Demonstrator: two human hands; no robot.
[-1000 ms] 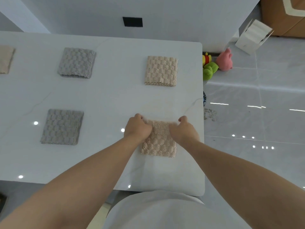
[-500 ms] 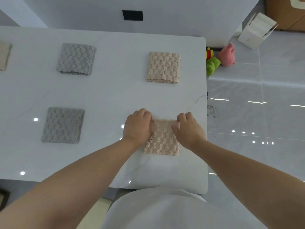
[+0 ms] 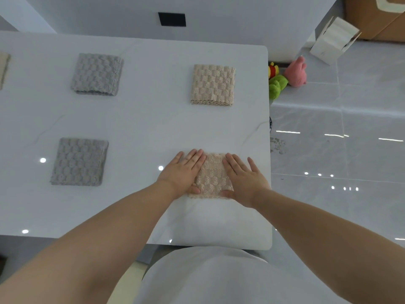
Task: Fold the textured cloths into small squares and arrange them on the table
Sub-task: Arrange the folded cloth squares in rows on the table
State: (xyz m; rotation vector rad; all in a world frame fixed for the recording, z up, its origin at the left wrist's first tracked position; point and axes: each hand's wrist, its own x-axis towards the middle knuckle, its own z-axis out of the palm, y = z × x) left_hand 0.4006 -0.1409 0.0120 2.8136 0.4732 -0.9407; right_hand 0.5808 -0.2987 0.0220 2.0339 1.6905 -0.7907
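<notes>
A folded beige textured cloth [image 3: 212, 176] lies near the front right of the white table [image 3: 140, 119]. My left hand [image 3: 184, 172] rests flat on its left side, fingers spread. My right hand [image 3: 245, 178] lies flat on its right side, fingers apart. Only the middle strip of this cloth shows between the hands. A second folded beige cloth [image 3: 212, 84] sits farther back. Two folded grey cloths lie to the left, one at the back [image 3: 97, 73] and one at the front [image 3: 80, 161]. The edge of another beige cloth [image 3: 3, 69] shows at the far left.
The table's right edge runs close beside my right hand, with shiny tiled floor [image 3: 339, 150] beyond. Plush toys [image 3: 287, 75] lie on the floor by the table's far corner. A white paper bag [image 3: 333, 40] and a cardboard box [image 3: 377, 16] stand at the back right.
Both hands went from curled, gripping the cloth's far edge, to lying flat with fingers spread on the cloth. The cloth now lies pressed flat.
</notes>
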